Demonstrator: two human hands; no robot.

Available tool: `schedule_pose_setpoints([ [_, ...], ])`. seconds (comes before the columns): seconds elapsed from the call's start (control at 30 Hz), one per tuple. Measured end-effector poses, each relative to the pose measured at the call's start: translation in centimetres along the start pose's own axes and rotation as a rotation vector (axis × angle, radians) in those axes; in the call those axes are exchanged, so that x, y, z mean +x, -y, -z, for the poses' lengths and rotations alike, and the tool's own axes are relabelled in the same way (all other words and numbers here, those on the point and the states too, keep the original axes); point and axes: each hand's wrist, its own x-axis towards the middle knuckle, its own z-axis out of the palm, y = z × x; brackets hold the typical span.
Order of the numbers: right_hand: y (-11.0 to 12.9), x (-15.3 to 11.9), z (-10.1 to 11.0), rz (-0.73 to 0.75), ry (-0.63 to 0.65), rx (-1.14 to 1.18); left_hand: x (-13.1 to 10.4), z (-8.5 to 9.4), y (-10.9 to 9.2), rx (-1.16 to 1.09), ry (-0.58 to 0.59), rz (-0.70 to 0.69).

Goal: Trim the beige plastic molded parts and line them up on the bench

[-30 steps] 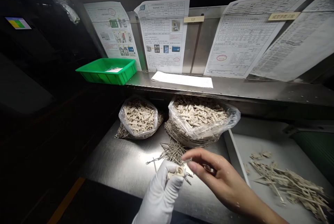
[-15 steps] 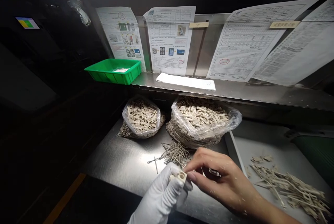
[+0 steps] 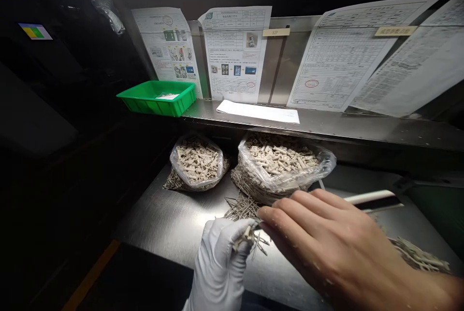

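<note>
My left hand (image 3: 217, 265), in a white glove, is closed around a small beige moulded part (image 3: 247, 236) with its fingertips. My bare right hand (image 3: 328, 238) grips what looks like a knife; its white and black handle (image 3: 377, 199) sticks out behind the hand to the right. A short dark tip of it shows at the beige part, and the hand hides most of the tool. Just behind the hands lies a pile of thin stick-like pieces (image 3: 241, 208) on the metal table (image 3: 159, 221).
Two clear bags, a smaller one (image 3: 173, 158) and a larger one (image 3: 328, 163), hold many beige parts. A grey tray (image 3: 406, 214) with scraps (image 3: 420, 255) stands on the right. The shelf (image 3: 326, 122) above carries a green bin (image 3: 155, 103) and folded paper (image 3: 257, 111).
My right hand has turned over, palm down, and the tool's handle now shows behind it. My left hand has tilted the beige part, so its round opening no longer faces me.
</note>
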Motion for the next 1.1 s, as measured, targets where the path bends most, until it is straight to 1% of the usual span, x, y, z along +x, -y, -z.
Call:
schedule_pose_setpoints([
  [0.07, 0.4, 0.5, 0.4, 0.042, 0.014, -0.014, 0.1, -0.1, 0.1, 0.076, -0.066, -0.052],
  [0.17, 0.9, 0.9, 0.4, 0.095, 0.008, -0.093, 0.2, -0.4, 0.2, 0.159, -0.16, -0.068],
  [0.3, 1.4, 1.0, 0.1, 0.128, 0.027, -0.192, 0.3, -0.7, 0.4, 0.188, -0.186, -0.061],
  [0.37, 1.4, 1.2, 0.0, 0.106, 0.018, -0.186, 0.3, -0.9, 0.6, 0.196, -0.197, -0.053],
  [0.43, 1.1, 1.4, 0.0, 0.074, 0.024, -0.132, 0.3, -1.0, 0.8, 0.202, -0.213, -0.048],
  [0.53, 0.4, 1.3, -0.1, 0.01, 0.076, -0.029, 0.1, -1.3, 1.1, 0.211, -0.237, -0.046],
  [0.7, -0.4, 0.1, -0.8, -0.143, 0.125, 0.137, -0.5, -1.6, 1.0, 0.188, -0.283, -0.08],
  [0.77, -0.4, -0.6, -1.4, -0.21, 0.076, 0.228, -0.5, -1.9, 0.8, 0.068, -0.283, -0.012],
  [0.87, -0.2, -1.7, -2.7, -0.342, -0.082, 0.405, 0.1, -2.6, 0.4, -0.18, -0.312, 0.114],
  [0.93, 0.2, -2.2, -3.6, -0.405, -0.149, 0.532, 0.7, -3.0, 0.2, -0.3, -0.352, 0.109],
  [1.0, 0.5, -2.5, -4.5, -0.446, -0.19, 0.646, 1.3, -3.3, 0.1, -0.383, -0.364, 0.09],
  [1.1, 1.0, -2.8, -5.4, -0.492, -0.278, 0.754, 1.7, -3.4, -0.1, -0.438, -0.369, 0.097],
])
